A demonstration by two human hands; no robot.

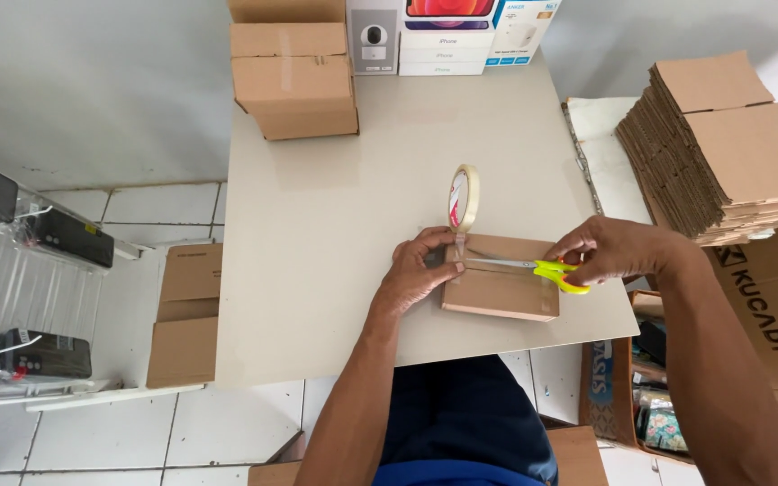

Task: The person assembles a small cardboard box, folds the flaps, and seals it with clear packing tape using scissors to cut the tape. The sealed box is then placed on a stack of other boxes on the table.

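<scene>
Cutting spot: the blades of the scissors [533, 266] lie flat across the top of the small box [501, 288], their tips reaching the strip of tape that runs down from the tape roll [464, 198].
Left grip: the left hand [418, 270] presses on the near left corner of the small box, thumb and forefinger pinched together on the tape strip right under the roll.
Right grip: the right hand [612, 249] is closed around the yellow handles of the scissors, just off the right edge of the small box; how far the blades are parted cannot be told.
Small box: a flat brown cardboard box, lying on the worktop [317, 234] near its front right corner, between the two grips and touching the left one.
Tape roll: stands upright on edge just above the left grip's fingertips, at the far left edge of the small box, joined to it by the tape strip.
Beyond the grips: two closed cardboard boxes [294, 76] stacked at the far edge of the worktop, well apart from both hands, with white product boxes [447, 40] just beside them to the right.
Right of the right grip: a tall stack of flattened cardboard [722, 153] off the worktop, and a large printed carton [767, 315] under the forearm.
Left of the left grip: folded cardboard [186, 315] on the tiled floor [155, 432], and a wire rack [20, 297] with dark packets farther out.
</scene>
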